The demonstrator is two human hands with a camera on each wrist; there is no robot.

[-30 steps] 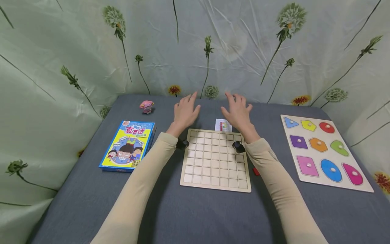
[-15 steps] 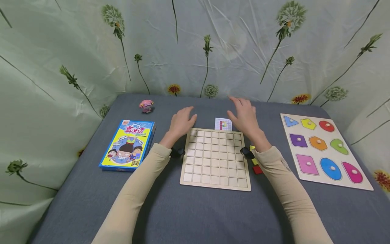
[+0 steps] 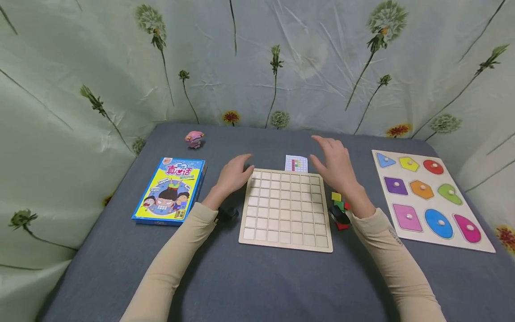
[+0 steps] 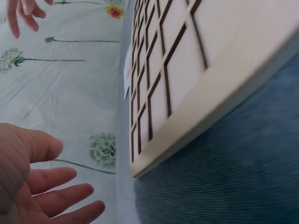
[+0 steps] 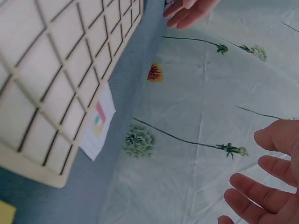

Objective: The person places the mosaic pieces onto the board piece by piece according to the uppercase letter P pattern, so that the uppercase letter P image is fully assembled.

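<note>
A pale wooden grid board (image 3: 285,210) lies in the middle of the table. My left hand (image 3: 234,173) is over its far left corner, holding nothing; in the left wrist view its thumb and fingers (image 4: 65,200) are spread and relaxed. My right hand (image 3: 335,164) is beyond the board's far right corner, also holding nothing, its fingers (image 5: 261,200) loosely extended in the right wrist view. A small paper card (image 3: 296,163) with a coloured grid pattern lies at the board's far edge. Yellow, green and red blocks (image 3: 336,197) lie along the board's right side, partly hidden by the right wrist.
A blue and yellow box (image 3: 170,190) lies on the left of the table. Behind it stands a small pink figurine (image 3: 195,139). A shape puzzle board (image 3: 432,201) with knobbed coloured pieces lies at the right. A flowered curtain (image 3: 257,67) hangs behind the table.
Both hands have drawn back toward me and moved apart, left hand to the left, right hand to the right. More of the coloured blocks and the card now show.
</note>
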